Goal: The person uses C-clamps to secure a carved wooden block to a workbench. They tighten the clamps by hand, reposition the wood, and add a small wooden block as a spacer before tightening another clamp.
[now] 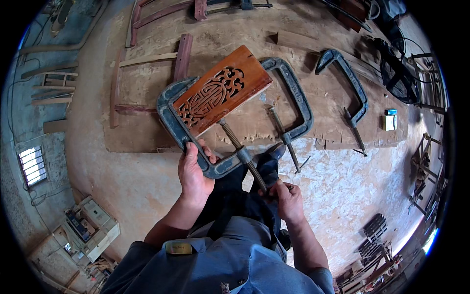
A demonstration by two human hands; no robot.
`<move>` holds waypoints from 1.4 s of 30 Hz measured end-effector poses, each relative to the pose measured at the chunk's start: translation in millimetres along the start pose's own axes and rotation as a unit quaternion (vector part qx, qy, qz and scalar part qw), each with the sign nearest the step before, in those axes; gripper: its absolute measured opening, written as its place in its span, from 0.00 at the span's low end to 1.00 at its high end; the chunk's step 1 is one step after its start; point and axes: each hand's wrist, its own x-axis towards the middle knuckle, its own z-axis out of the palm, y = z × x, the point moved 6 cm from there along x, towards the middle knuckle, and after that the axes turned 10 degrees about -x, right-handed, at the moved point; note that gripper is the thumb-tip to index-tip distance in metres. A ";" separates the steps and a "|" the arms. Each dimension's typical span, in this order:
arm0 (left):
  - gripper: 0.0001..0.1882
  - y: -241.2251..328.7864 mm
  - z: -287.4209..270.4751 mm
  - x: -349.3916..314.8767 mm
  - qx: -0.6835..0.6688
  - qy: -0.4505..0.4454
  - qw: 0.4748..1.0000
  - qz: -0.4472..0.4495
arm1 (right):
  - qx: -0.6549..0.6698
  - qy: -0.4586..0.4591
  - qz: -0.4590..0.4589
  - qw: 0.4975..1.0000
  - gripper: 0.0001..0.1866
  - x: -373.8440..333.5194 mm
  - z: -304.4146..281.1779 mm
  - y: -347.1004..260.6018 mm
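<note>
Blue shirt [210, 267], clamp [177, 128], brown sheet [325, 105] on blotchy floor [338, 171].

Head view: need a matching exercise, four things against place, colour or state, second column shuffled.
1. Left hand
2. Right hand
3. Carved panel
4. Small box

A. White, toward the right end of the brown work surface
B. Holding the clamp frame
C. Reddish-brown, with openwork
D. At the lower end of the clamp screw

Pairs: 1-B, 2-D, 3-C, 4-A
</note>
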 end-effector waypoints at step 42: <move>0.12 68.2 26.9 14.8 -0.157 0.021 0.979 -0.125 | 0.113 -0.284 -0.358 0.882 0.27 -70.5 38.9 -157.3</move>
